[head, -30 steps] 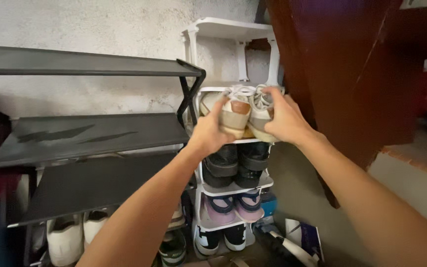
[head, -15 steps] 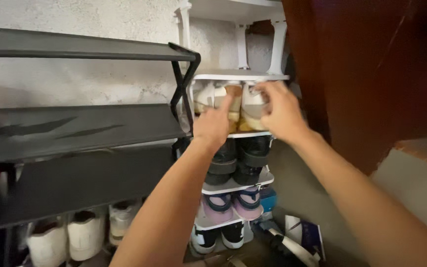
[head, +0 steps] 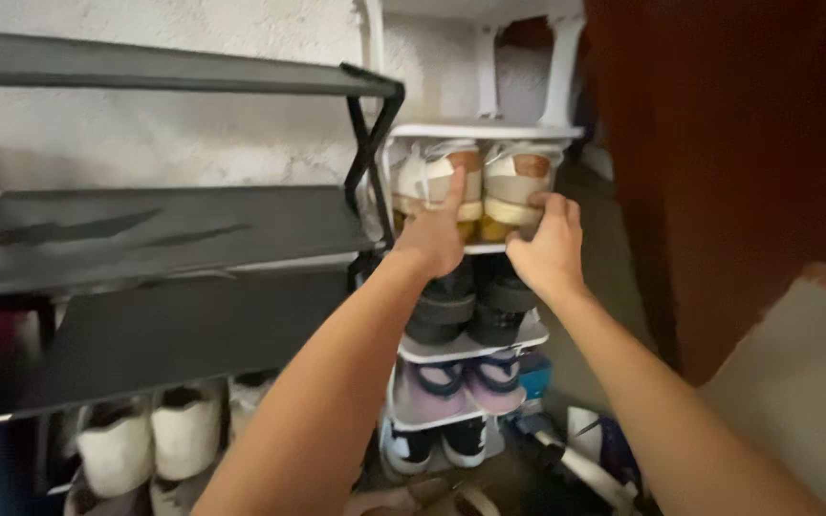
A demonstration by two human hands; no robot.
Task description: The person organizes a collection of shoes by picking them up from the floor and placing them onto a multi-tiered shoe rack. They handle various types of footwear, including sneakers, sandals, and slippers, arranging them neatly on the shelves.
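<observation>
Left hand [head: 434, 241] is pressing one extended fingertip against the heel of the left beige sneaker [head: 442, 186]; right hand [head: 549, 250] is resting loosely curled fingertips on the right beige sneaker [head: 518, 186]. Pair is sitting heel-out on the white rack [head: 486, 131], second tier, looking seated; only a final nudge seems left. Toes are hiding inside the shelf. Dark rack [head: 174, 225] is standing left, lower shoes blurring.

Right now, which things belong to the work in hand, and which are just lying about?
In hand:
- left hand and right hand touching the cream sneakers
- white shoe rack holding them

Lying about:
- black shoes
- purple shoes
- black shelf
- white shoes underneath
</observation>
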